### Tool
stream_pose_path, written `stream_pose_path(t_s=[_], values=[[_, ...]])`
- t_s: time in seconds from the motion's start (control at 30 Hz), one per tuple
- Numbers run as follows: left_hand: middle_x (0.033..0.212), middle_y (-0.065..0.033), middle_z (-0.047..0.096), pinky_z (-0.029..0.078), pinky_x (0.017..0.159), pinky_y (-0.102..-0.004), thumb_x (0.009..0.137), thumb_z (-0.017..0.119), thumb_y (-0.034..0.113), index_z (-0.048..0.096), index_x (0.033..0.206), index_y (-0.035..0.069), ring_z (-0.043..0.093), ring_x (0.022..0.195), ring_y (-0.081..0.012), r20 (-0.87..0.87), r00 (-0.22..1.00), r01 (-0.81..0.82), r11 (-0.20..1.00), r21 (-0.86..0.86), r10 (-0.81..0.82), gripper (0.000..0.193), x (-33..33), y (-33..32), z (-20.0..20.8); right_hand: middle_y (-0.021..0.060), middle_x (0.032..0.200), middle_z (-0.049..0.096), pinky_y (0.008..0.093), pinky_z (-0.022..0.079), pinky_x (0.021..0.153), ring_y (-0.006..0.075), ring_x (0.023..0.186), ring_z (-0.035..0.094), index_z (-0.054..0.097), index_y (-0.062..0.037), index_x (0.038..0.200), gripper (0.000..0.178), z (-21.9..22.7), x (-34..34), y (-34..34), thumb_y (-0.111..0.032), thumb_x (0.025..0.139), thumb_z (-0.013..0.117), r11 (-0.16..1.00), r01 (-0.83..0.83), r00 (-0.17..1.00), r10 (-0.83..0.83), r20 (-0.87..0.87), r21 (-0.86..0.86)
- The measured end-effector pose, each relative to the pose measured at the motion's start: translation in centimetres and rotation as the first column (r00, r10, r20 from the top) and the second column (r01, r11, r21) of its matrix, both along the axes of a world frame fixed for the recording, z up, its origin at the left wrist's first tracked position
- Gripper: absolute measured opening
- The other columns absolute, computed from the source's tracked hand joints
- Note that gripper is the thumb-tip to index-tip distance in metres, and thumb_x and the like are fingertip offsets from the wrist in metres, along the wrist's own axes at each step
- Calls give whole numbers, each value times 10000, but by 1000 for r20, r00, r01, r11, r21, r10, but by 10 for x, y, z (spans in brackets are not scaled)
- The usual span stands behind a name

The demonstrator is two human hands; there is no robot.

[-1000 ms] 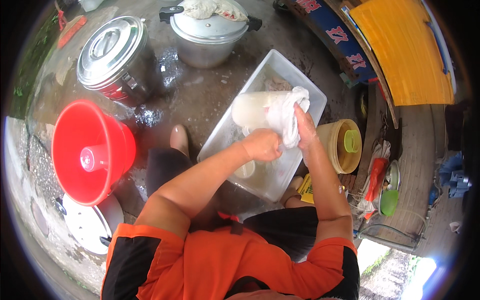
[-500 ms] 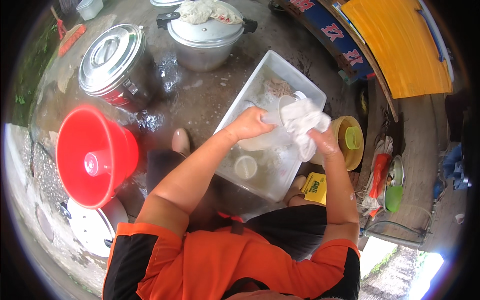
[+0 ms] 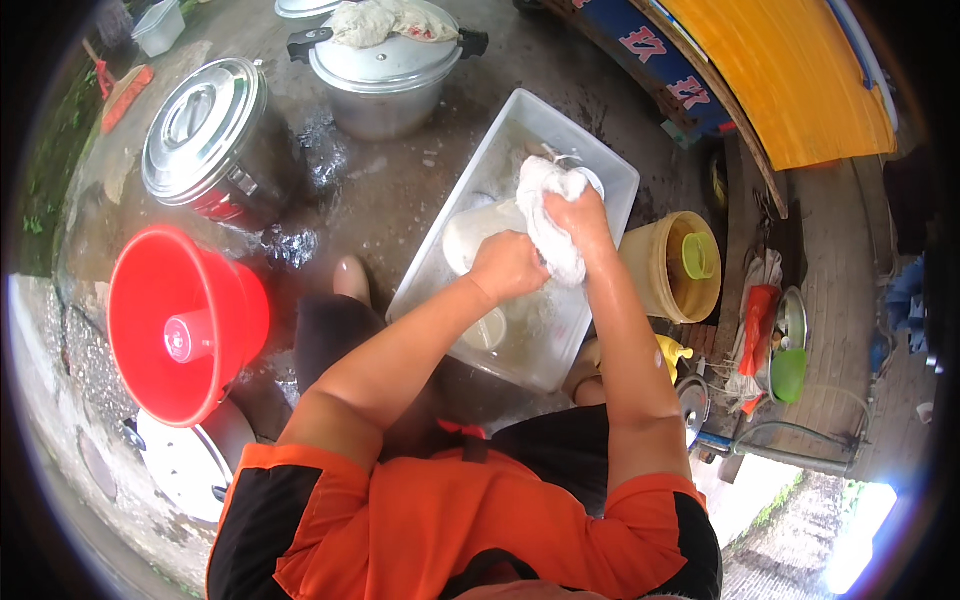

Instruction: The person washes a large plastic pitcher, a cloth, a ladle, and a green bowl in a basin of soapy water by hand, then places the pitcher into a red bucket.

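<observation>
My right hand (image 3: 578, 222) is closed round a bunched wet white cloth (image 3: 545, 195) above a white plastic tub (image 3: 405, 300) of cloudy water. My left hand (image 3: 508, 266) is closed at the near side of a translucent white plastic container (image 3: 482, 232), which lies tilted on its side over the water. The left fingers are partly hidden, and their tips come close to the lower end of the cloth. Below the left hand, a round, pale container (image 3: 487, 330) sits in the water. A white round rim (image 3: 592, 180) shows just beyond my right hand.
To the left stand a red basin (image 3: 125, 325) with a pink cup inside and a lidded steel pot (image 3: 200, 135). A pressure cooker (image 3: 385, 100) topped with cloth is at the far side. A yellowish bucket (image 3: 650, 270) holding a green cup stands right of the tub.
The cloth and my right hand have moved left and away from me. The container has turned, its base now pointing left, and sits lower in the tub with my left hand still at it.
</observation>
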State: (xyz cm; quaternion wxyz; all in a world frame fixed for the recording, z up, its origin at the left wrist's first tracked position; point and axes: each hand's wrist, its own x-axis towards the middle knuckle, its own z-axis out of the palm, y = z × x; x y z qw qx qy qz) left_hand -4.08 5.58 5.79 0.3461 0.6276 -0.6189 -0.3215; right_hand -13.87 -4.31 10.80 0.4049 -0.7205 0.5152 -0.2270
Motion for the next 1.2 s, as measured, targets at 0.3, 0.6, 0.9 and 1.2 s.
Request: stream_pose_path(t_s=[0.3, 0.6, 0.9, 1.2], values=[[770, -211, 639, 495, 683, -377, 667, 645, 212, 677, 804, 18, 626, 737, -353, -304, 952, -23, 997, 69, 43, 240, 10, -2, -7, 80, 904, 623, 304, 479, 749, 167, 816, 597, 531, -7, 1018, 342, 1, -66, 61, -82, 697, 622, 978, -144, 985, 157, 76, -153], [813, -82, 583, 412, 843, -372, 663, 617, 112, 666, 890, 129, 562, 884, -300, -138, 980, 100, 951, -291, -145, 233, 37, 0, 3, 118, 1060, 595, 351, 511, 808, 222, 939, 609, 452, 28, 1199, 427, 14, -88, 54, -91, 800, 547, 981, 112, 625, -193, 756, 158], [699, -65, 534, 426, 723, -334, 668, 744, 239, 657, 774, 91, 554, 729, -244, -62, 961, -262, 813, -519, 270, 202, 59, -19, 15, 95, 1206, 531, 340, 401, 966, 200, 1097, 523, 355, -34, 1333, 618, 64, -99, 37, -65, 764, 595, 993, -64, 889, 14, 458, 95], [765, -147, 658, 478, 680, -377, 672, 633, 208, 668, 768, 59, 626, 766, -337, -448, 737, -506, 852, 131, 506, 181, 40, -28, -18, 218, 962, 609, 436, 475, 755, 392, 904, 580, 454, -88, 1115, 511, 21, -9, 30, -178, 679, 705, 800, -420, 878, 238, -416, -428]])
